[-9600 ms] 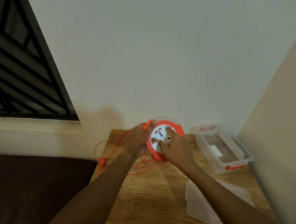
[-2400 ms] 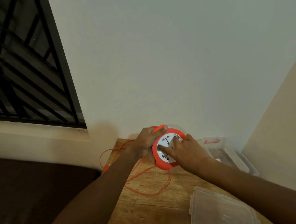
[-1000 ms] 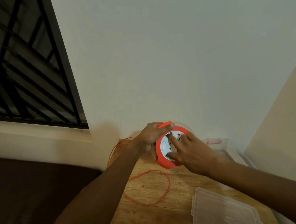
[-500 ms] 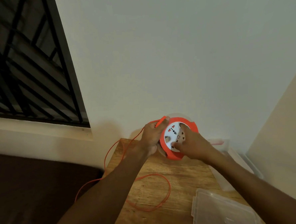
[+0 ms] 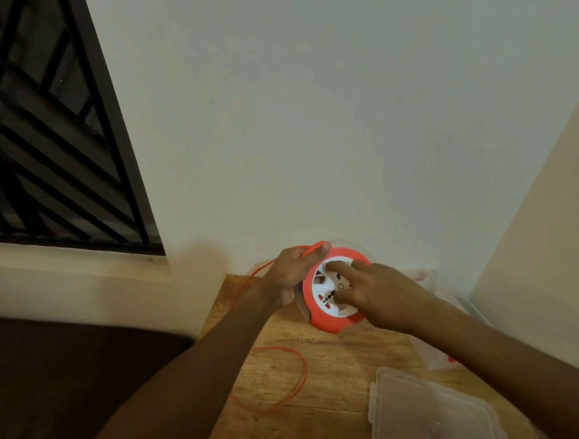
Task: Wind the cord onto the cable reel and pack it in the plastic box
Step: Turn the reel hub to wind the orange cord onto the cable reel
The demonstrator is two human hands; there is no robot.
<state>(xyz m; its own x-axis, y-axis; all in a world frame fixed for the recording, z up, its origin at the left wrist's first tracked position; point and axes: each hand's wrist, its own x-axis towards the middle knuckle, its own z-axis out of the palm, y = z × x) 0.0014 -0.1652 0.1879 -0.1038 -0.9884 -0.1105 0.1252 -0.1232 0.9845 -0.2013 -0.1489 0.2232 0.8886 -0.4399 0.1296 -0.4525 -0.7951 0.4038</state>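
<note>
The table (image 5: 327,417) filled the lower middle of the frame, set against the wall (image 5: 342,114), with a barred window (image 5: 38,133) at the upper left. At the lower right lay the clear lid (image 5: 432,414). Behind the right forearm, at the right edge, stood the box (image 5: 435,356), mostly hidden, its top off.

The reel (image 5: 333,294) stood tilted near the table's far edge, in the middle of the frame, its white face towards the camera. The left hand (image 5: 293,273) gripped the reel's upper left rim, fingers curled round it. The right hand (image 5: 377,292) lay over the white face, its fingers (image 5: 338,267) pressed into the hub; it held nothing, the fingers being fairly straight.

The cord (image 5: 300,368) ran from the reel's top, down past the left wrist and off the table's edge, and a loose loop lay on the wood below the reel.

Judged from this, the winding step was in hand and not finished. The next move would call for the right fingers to turn the hub while the left hand steadied the rim, until the loop was drawn in; only then could the reel go into the box.
</note>
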